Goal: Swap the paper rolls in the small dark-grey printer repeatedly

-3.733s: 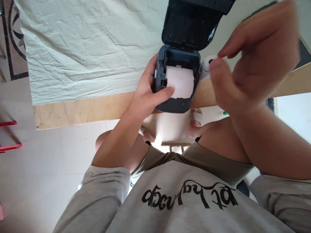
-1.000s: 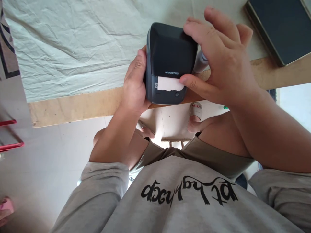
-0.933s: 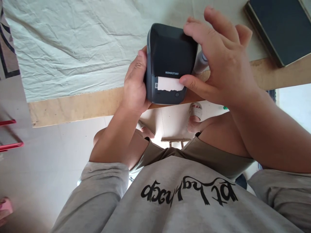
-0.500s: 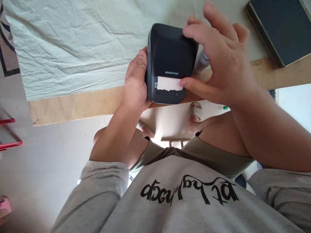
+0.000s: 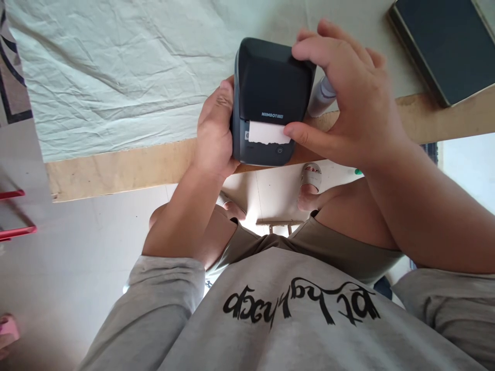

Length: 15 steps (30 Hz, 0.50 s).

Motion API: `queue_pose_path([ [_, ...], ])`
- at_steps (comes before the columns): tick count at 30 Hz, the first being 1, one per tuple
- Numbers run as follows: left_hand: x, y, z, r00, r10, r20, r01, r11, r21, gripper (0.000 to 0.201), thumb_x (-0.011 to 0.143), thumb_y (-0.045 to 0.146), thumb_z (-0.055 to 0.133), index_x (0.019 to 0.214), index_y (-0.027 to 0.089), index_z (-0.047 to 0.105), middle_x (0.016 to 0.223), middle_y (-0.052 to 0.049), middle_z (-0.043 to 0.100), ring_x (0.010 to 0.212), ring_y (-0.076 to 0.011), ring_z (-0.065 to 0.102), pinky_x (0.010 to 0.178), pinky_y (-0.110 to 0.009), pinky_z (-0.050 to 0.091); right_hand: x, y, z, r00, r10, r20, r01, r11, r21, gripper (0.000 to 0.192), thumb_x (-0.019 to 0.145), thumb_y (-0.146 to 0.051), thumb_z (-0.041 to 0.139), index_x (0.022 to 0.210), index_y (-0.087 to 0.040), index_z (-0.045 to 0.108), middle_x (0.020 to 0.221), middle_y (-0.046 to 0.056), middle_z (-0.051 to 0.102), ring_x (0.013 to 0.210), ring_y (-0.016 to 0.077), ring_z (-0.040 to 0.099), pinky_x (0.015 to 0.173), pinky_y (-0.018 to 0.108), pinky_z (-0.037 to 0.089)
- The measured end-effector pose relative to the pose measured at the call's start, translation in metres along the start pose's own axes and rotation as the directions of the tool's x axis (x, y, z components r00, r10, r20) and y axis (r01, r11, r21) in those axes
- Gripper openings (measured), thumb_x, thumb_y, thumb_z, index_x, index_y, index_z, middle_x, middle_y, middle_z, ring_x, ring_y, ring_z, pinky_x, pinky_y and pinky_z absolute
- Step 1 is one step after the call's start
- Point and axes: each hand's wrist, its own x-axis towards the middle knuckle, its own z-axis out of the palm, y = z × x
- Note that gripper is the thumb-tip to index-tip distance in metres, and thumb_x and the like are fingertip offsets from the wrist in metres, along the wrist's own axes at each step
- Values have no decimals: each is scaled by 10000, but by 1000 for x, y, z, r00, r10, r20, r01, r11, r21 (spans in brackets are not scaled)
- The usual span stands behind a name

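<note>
A black label printer marked NIIMBOT is held up at the table's front edge, its front towards me. From its slot sticks a strip of white paper with a ragged edge. My left hand is closed round the printer's left side, its fingertips hidden behind. My right hand has its fingers spread. Its thumb tip touches the right end of the paper, and the index finger rests at the printer's upper right corner. Behind the printer, near the right palm, is a pale capped tube, partly covered.
A wooden-edged table carries a wrinkled pale cloth. At the upper right lies a dark flat box. Below the table are my legs and sandals, with a wooden rung between them. Red bars show at far left.
The raised fingers of my right hand have curled down a little. The printer has shifted very slightly left, still in my left hand, and the paper strip looks unchanged.
</note>
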Motion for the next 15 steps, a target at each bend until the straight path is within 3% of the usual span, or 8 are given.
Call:
queue_pose_path([
  [4,0,2,3,999,-27,18,28,999,-46,215,868,467,581,849,264,650,854,8,657,907,-180,542,838,-343,485,-2,1,1,999,-21,-37,21,1000,-10,687,771,-499,657,1357,-201,458,1443,82,514,1446,362,380,1046,580,415],
  [7,-4,10,11,994,-77,83,84,993,-81,312,861,513,519,974,260,663,1017,-15,693,1128,-259,555,936,-394,497,-2,4,1,993,-61,-104,61,998,-6,656,818,-598,591,1330,-195,507,1400,91,532,1361,323,479,1041,528,439],
  [9,-9,16,19,989,-109,103,119,989,-89,385,942,503,372,984,244,654,1081,-29,673,1229,-263,543,978,-406,488,1,6,0,985,-97,-145,93,995,-32,646,836,-648,542,1299,-198,553,1311,98,541,1234,266,553,1020,471,463],
  [13,-15,23,30,994,-68,82,78,989,-128,334,980,375,374,962,204,660,1074,-33,674,1215,-235,590,980,-384,497,8,5,-4,964,-162,-212,147,985,-86,567,856,-611,499,1181,-164,624,890,41,533,945,167,581,889,359,483],
  [15,-15,23,29,997,-42,60,50,989,-137,303,980,343,397,951,202,663,1028,-38,680,1215,-232,596,979,-380,497,10,-1,-8,971,-109,-213,98,993,-63,444,888,-506,497,1148,-170,626,702,-24,462,752,96,550,811,303,457],
])
